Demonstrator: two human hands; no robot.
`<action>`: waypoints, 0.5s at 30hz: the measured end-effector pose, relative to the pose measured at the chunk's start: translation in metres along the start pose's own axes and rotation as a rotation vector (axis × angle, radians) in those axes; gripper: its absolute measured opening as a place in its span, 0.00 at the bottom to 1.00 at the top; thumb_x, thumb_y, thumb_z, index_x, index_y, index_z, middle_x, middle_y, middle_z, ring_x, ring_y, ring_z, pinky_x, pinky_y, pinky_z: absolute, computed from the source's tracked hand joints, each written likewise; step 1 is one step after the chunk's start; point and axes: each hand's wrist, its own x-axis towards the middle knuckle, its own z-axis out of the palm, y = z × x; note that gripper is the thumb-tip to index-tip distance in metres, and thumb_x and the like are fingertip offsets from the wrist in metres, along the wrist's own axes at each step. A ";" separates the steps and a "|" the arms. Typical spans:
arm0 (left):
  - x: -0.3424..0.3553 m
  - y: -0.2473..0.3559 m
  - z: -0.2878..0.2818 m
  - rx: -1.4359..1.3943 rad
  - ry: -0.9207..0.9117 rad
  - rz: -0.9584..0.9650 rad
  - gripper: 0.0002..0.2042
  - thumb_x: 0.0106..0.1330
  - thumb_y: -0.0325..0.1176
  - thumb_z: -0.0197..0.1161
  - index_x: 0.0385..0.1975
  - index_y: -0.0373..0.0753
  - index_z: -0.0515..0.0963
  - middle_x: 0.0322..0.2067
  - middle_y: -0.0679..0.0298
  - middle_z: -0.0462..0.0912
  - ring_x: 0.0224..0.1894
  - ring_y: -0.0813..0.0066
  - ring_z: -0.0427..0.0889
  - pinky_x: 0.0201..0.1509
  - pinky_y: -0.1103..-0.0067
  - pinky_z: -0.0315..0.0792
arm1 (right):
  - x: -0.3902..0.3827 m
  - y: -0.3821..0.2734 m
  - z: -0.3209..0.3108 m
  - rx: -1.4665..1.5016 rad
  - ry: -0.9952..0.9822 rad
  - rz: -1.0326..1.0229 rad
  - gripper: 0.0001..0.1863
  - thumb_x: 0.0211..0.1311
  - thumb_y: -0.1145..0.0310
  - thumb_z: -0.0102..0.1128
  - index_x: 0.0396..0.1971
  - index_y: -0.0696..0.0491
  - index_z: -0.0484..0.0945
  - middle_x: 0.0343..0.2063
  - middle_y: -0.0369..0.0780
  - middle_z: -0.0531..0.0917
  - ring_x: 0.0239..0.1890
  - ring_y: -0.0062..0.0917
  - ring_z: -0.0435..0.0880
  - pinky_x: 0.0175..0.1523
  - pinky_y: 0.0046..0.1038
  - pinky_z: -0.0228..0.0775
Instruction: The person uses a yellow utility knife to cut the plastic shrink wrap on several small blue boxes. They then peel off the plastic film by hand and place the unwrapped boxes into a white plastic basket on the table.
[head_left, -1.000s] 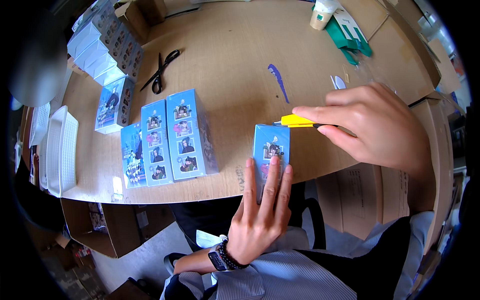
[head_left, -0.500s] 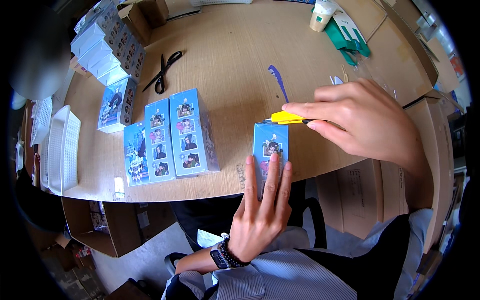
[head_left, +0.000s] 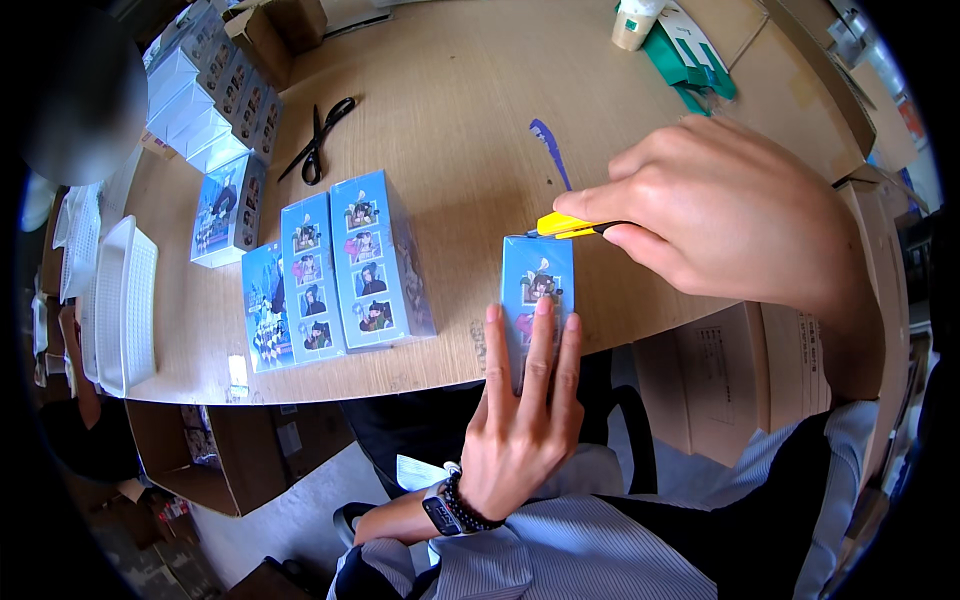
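The left hand (head_left: 520,420) lies flat, fingers spread, on a blue box (head_left: 538,285) at the table (head_left: 450,130) front edge. The right hand (head_left: 720,215) pinches a yellow cutter (head_left: 562,225) at the box's far edge, bare table beyond.

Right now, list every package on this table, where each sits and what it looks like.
Blue picture box: near edge, flat under left hand; right hand puts yellow cutter to its far end.
Three blue boxes: side by side, left of it.
Single blue box: farther left.
White and blue box stack: far left corner.
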 end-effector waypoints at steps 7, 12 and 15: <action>0.001 0.001 -0.001 0.006 0.004 0.014 0.29 0.57 0.25 0.59 0.64 0.36 0.73 0.67 0.49 0.69 0.66 0.29 0.65 0.48 0.59 0.83 | -0.007 0.011 -0.002 -0.062 0.014 -0.050 0.17 0.60 0.73 0.62 0.50 0.48 0.85 0.26 0.41 0.86 0.31 0.34 0.85 0.38 0.34 0.74; 0.000 0.001 -0.001 0.004 0.026 -0.007 0.29 0.57 0.25 0.60 0.64 0.35 0.73 0.66 0.47 0.69 0.67 0.30 0.66 0.48 0.62 0.83 | -0.017 0.014 0.003 -0.064 0.097 -0.018 0.18 0.61 0.73 0.62 0.52 0.47 0.84 0.31 0.42 0.86 0.29 0.34 0.83 0.40 0.33 0.74; 0.004 -0.003 0.003 0.028 0.058 -0.071 0.30 0.56 0.25 0.61 0.64 0.34 0.73 0.67 0.47 0.69 0.67 0.31 0.66 0.47 0.64 0.84 | -0.019 0.027 0.011 0.067 0.254 -0.073 0.20 0.63 0.74 0.61 0.56 0.48 0.82 0.32 0.41 0.85 0.27 0.28 0.81 0.38 0.29 0.74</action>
